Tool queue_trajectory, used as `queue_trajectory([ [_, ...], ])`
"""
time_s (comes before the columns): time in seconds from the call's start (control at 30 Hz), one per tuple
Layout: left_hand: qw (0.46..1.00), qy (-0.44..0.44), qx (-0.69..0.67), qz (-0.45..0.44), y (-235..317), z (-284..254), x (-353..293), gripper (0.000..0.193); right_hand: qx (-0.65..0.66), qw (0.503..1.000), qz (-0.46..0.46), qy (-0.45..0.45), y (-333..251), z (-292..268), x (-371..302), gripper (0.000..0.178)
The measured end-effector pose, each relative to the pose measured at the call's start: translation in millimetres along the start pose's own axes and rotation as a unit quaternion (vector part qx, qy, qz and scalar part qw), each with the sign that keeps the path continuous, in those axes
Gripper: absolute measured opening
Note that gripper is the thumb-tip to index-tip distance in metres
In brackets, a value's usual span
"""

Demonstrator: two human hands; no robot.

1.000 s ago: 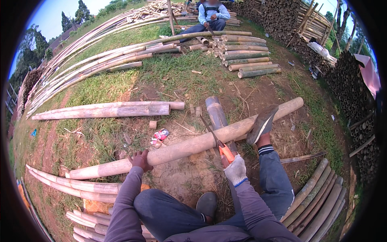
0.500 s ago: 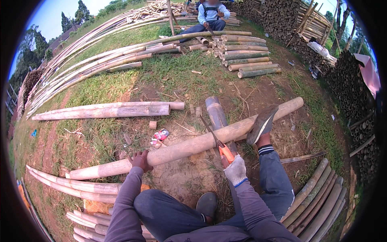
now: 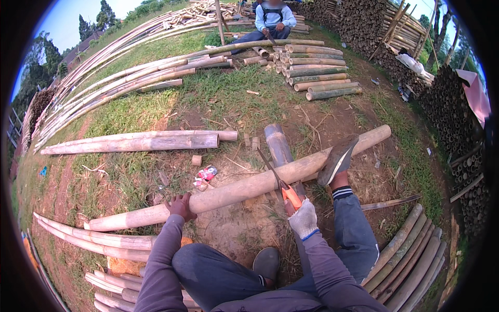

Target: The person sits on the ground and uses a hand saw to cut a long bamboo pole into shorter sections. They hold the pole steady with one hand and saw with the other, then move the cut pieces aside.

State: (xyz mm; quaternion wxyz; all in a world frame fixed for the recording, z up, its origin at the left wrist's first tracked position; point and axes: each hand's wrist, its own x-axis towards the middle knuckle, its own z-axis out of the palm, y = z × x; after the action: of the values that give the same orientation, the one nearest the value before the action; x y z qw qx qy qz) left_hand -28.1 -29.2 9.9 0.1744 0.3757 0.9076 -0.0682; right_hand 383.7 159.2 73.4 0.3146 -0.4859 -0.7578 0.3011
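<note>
Change noted at the seated co-worker (image 3: 268,20) only. One hand (image 3: 279,26), in front of the torso in the first frame and raised at the chest in the second, is now lower, near the lap. Its sleeve (image 3: 289,22) follows it down. Finger detail too small to tell.

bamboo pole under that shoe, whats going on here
The person's gloved right hand grips an orange-handled saw set across the bamboo pole. The bare left hand rests on the pole farther left, and a shoe bears on it toward the right end. The pole crosses a darker bamboo piece and looks whole; any cut can't be made out.
</note>
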Motion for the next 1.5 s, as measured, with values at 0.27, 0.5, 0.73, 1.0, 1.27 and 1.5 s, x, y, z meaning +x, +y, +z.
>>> queue_trajectory([
  [0.27, 1.000, -0.005, 0.002, -0.001, 2, -1, -2, 0.105, -0.006, 1.000, 0.013, 0.001, 4, 2, -2, 0.045],
  [0.5, 1.000, 0.000, -0.002, -0.002, 3, -6, -3, 0.100, -0.011, 1.000, 0.010, 0.001, -11, -4, 1, 0.039],
  [0.73, 1.000, 0.002, -0.003, -0.001, 4, -6, -3, 0.099, -0.016, 1.000, 0.011, -0.011, -10, -5, 2, 0.038],
  [1.0, 1.000, -0.001, -0.004, 0.004, 1, -3, 0, 0.103, 0.007, 1.000, 0.002, -0.012, -9, -5, 2, 0.037],
  [1.27, 1.000, 0.000, -0.002, -0.003, 2, -4, -2, 0.103, -0.006, 1.000, 0.021, -0.015, -6, -3, 2, 0.042],
  [1.5, 1.000, -0.004, -0.004, -0.006, 3, -5, -2, 0.102, 0.006, 1.000, 0.011, -0.009, -4, -2, 2, 0.041],
])
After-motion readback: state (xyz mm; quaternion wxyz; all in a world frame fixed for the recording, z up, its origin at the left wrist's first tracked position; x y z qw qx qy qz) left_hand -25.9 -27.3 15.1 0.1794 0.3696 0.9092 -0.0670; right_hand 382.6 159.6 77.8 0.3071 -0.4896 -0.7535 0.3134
